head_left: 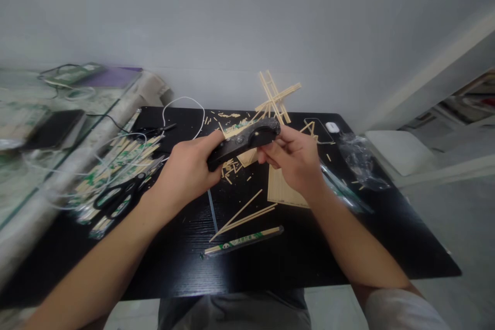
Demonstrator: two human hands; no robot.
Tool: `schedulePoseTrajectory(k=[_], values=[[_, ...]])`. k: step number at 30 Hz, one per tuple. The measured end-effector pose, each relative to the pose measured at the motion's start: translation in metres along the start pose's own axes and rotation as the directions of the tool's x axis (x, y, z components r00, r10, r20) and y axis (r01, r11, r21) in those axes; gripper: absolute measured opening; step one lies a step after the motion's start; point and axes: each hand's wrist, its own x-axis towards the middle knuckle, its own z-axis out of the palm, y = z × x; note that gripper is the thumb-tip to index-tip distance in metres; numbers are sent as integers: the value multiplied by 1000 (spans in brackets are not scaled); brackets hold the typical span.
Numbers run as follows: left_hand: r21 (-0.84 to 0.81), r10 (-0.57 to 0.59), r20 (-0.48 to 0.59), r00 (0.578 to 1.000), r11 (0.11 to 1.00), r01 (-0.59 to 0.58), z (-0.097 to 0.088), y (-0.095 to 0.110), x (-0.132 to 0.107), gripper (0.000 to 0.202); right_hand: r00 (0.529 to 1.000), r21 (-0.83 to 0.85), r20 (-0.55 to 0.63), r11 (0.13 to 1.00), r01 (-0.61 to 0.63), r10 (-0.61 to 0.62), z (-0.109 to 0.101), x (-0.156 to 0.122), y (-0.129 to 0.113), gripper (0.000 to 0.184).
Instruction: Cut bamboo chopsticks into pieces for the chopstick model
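Note:
My left hand (191, 167) is closed around one end of a black hand-held tool (235, 142) with a round emblem and a curved, rounded head. I cannot make out the tool's exact kind. At the tool's other end, my right hand (294, 154) is closed, its fingertips pinched at the rounded head. Whether they also hold something small is hidden. Below the hands lie loose chopsticks (247, 214), a wrapped pair of chopsticks (243, 241) and a thin pale blue stick (212, 211). A flat panel of sticks (286, 188) is partly under my right wrist.
A crossed stick structure (276, 98) stands at the back of the black table (309, 258). Scissors (119, 198), wrapped chopsticks (112, 165) and a white cable (203, 113) are on the left. Crumpled clear plastic (361, 162) and a white case (331, 127) lie right.

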Motion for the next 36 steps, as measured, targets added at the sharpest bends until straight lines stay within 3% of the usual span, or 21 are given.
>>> schedulePoseTrajectory(k=[6, 20, 36], values=[[20, 5, 7, 1000, 1000, -5, 0, -2, 0, 25, 1000, 1, 1, 1000, -14, 14, 0, -1, 0, 26], [-11, 39, 61, 997, 999, -38, -8, 0, 1, 32, 975, 100, 223, 994, -42, 19, -7, 1, 1, 23], [49, -4, 59, 998, 999, 1, -4, 0, 0, 22, 999, -1, 33, 1000, 0, 0, 4, 0, 6, 28]])
